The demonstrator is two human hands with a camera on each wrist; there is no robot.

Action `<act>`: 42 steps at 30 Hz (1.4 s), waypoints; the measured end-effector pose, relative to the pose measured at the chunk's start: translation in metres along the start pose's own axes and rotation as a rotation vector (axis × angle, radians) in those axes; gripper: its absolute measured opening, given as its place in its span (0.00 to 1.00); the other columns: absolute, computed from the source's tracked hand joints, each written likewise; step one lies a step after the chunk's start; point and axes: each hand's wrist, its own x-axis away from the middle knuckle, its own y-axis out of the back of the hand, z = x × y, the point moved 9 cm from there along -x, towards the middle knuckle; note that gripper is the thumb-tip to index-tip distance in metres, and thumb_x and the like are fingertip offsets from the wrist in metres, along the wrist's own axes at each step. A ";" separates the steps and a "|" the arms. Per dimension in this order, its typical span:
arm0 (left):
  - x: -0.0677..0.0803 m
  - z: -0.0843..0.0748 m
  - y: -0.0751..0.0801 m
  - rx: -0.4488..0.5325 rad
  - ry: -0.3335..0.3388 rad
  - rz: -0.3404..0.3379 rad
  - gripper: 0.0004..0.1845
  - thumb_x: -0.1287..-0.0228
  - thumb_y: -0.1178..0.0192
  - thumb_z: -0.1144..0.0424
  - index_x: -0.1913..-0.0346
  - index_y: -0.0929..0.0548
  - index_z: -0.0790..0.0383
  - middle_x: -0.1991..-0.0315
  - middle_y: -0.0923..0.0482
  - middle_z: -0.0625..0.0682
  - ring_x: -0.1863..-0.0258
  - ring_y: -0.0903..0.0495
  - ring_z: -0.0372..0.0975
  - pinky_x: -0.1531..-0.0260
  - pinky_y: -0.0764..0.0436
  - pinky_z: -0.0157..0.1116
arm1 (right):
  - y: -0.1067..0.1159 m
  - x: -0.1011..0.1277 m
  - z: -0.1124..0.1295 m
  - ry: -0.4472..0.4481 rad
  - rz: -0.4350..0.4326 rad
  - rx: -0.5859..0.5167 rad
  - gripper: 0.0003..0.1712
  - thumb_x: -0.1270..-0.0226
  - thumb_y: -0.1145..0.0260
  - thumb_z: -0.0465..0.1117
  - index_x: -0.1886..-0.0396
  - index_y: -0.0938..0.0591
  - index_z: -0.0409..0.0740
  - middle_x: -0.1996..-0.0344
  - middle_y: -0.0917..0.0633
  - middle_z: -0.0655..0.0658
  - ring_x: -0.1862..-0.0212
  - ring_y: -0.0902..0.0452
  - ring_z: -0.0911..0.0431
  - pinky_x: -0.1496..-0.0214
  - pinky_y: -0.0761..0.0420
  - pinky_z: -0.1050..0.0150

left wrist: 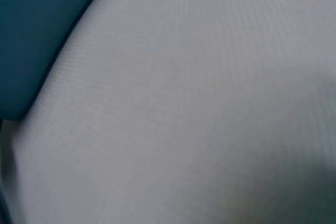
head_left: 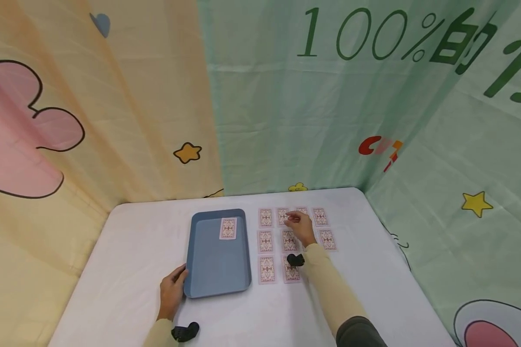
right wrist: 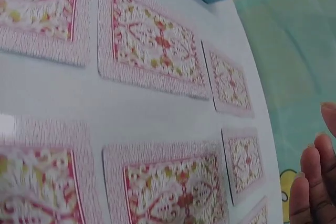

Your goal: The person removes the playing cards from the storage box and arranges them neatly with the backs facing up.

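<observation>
In the head view, a blue tray (head_left: pixel 217 260) is seen on a white-covered table (head_left: pixel 126 250), with one face-down playing card (head_left: pixel 227 228) lying in its far part. The tray's near left corner is touched by the left hand (head_left: pixel 172 291), thumb against the rim and fingers loosely curled beside it; nothing is gripped, and the hand appears placed there to steady the tray. Just to the right of the tray, a grid of face-down cards (head_left: pixel 266 241) is laid out in rows. The right hand (head_left: pixel 301 226) is stretched over the grid's far row, its fingertips brought together at a card (head_left: pixel 283 216) there, apparently pinching its edge to lift it, though the grip is too small to be judged with certainty. The forearm, in a cream sleeve, is extended across the nearer cards.

In the left wrist view, only the blurred white cloth and a corner of the tray (left wrist: pixel 37 30) are shown; the hand itself is not seen.

In the right wrist view, the patterned card backs (right wrist: pixel 155 45) are seen close up, lying flat and slightly apart on the table. At the lower right edge, curled fingertips (right wrist: pixel 315 182) are visible above the cards.
</observation>
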 end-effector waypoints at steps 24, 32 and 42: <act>-0.004 0.001 -0.001 0.003 -0.006 -0.022 0.19 0.28 0.47 0.65 0.41 0.24 0.75 0.43 0.24 0.68 0.41 0.26 0.56 0.41 0.29 0.51 | -0.132 -0.009 0.038 0.024 0.152 0.019 0.19 0.45 0.27 0.30 0.52 0.17 0.32 0.68 0.19 0.41 0.66 0.21 0.52 0.66 0.20 0.63; 0.000 0.004 -0.001 -0.012 0.001 -0.021 0.20 0.28 0.47 0.64 0.41 0.24 0.74 0.44 0.23 0.67 0.43 0.24 0.54 0.43 0.27 0.49 | -0.151 -0.004 0.045 -0.027 0.093 0.011 0.21 0.47 0.26 0.31 0.52 0.18 0.30 0.67 0.18 0.40 0.66 0.25 0.54 0.64 0.22 0.62; 0.001 0.003 0.004 -0.038 -0.024 -0.030 0.20 0.28 0.47 0.63 0.41 0.23 0.73 0.44 0.23 0.66 0.44 0.23 0.54 0.45 0.23 0.43 | -0.161 0.006 0.060 -0.043 0.011 0.029 0.23 0.47 0.26 0.32 0.50 0.19 0.29 0.68 0.19 0.43 0.67 0.25 0.54 0.62 0.21 0.59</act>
